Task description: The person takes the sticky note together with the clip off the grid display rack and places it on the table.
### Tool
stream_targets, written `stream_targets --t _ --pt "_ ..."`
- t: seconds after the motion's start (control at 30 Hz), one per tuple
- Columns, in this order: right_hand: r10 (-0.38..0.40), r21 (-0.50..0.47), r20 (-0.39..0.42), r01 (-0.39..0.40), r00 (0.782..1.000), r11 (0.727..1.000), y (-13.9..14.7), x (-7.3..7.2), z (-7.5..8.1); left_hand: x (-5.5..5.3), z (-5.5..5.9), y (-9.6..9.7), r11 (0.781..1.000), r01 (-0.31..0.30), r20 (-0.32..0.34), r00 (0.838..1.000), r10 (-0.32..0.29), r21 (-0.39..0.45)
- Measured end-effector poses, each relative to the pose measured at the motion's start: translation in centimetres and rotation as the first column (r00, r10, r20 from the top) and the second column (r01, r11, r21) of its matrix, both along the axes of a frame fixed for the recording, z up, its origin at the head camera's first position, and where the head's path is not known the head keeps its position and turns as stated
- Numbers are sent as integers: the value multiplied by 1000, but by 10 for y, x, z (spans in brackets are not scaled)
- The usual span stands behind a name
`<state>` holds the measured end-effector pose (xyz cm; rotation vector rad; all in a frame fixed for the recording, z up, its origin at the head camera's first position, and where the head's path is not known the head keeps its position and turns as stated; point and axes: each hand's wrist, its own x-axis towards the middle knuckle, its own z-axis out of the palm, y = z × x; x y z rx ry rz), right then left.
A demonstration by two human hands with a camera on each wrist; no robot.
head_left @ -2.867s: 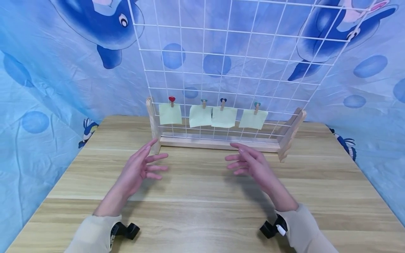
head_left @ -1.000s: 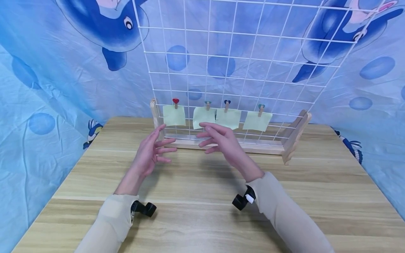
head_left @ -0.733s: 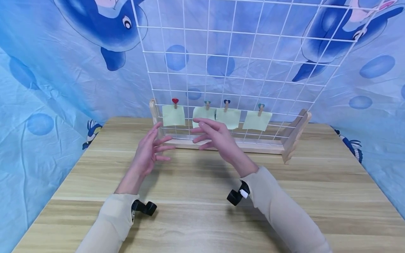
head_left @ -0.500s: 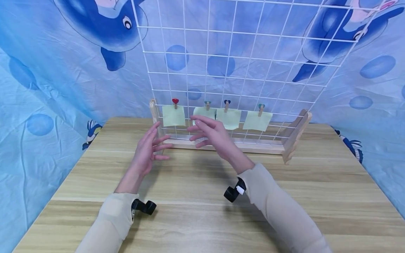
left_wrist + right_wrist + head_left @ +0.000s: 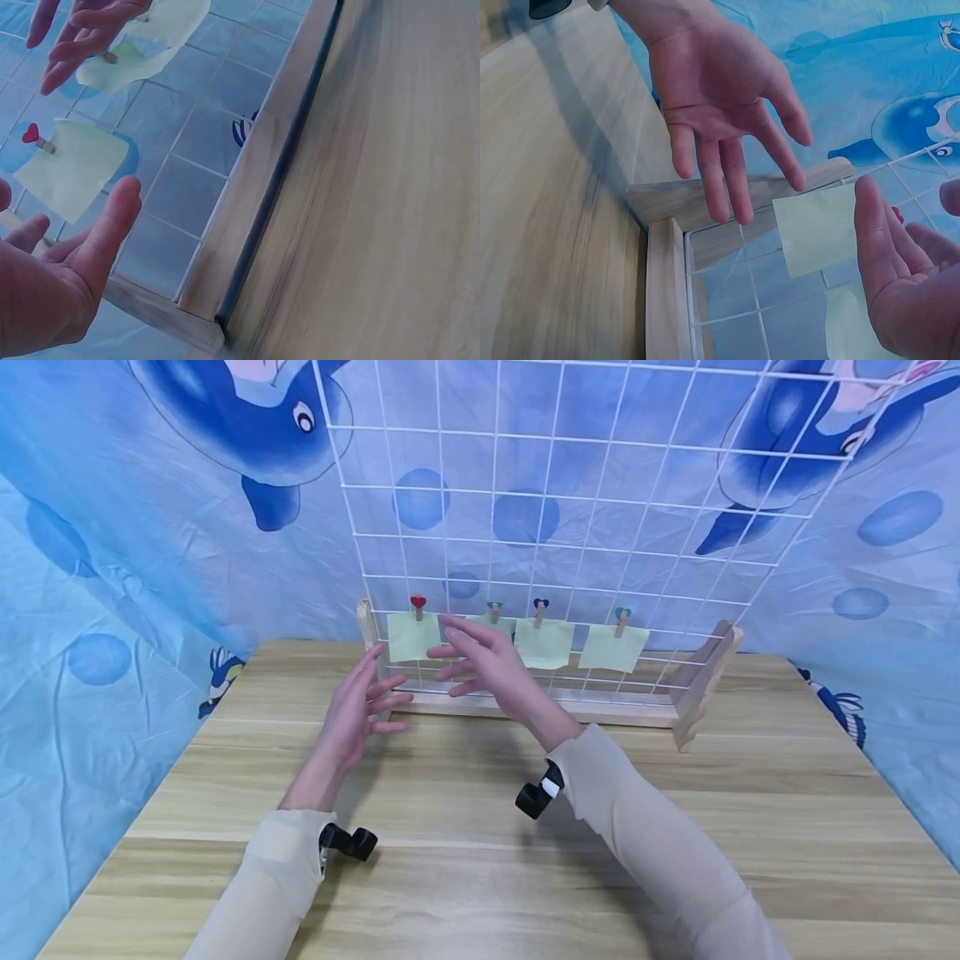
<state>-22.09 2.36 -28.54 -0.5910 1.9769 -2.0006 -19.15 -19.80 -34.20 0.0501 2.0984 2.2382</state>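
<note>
A white wire grid [image 5: 555,439] stands in a wooden base [image 5: 600,712]. Several pale green paper notes hang along its lower rows on small wooden clothespins. The leftmost note [image 5: 408,642] has a red heart clothespin [image 5: 418,604]. A dark blue heart clothespin [image 5: 541,605] holds another note [image 5: 543,647], and a green one [image 5: 622,613] holds the rightmost note [image 5: 613,650]. My right hand [image 5: 495,668] is in front of the grid, fingers extended left, partly covering the second note [image 5: 504,625]. My left hand [image 5: 351,714] hovers near the base's left end, fingers spread. Both hands hold nothing.
The wood-grain table [image 5: 450,893] spreads beneath both arms. Behind the grid hangs a blue curtain [image 5: 187,577] with cartoon dolphins. A small black camera [image 5: 532,800] is strapped to the right wrist, and another black camera [image 5: 363,843] to the left.
My right hand has moved left and forward, from the middle right of the table to before the second note. My left hand has shifted slightly forward. The notes hang as before.
</note>
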Motion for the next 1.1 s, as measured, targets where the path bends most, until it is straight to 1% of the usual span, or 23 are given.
stream_targets --t 0.2,0.37,0.53,0.8,0.9,1.1 --pt "2 -7 14 -2 1000 1000 -5 -6 2 -5 2 2 1000 8 20 1000 -8 -6" --pt "4 -28 72 -2 997 1000 -8 -11 2 -8 2 3 1000 26 17 1000 -26 5" --pt "48 -71 127 -39 991 997 -11 -17 5 -11 3 4 998 47 3 999 -48 50" --pt "120 -168 192 -88 974 982 -20 -21 13 -16 4 4 989 72 20 997 -75 127" --pt "134 -195 210 -93 968 976 -23 -22 15 -17 4 4 986 81 31 996 -87 146" --pt "133 -203 229 -86 964 975 -29 -24 19 -21 7 4 978 110 46 992 -120 177"
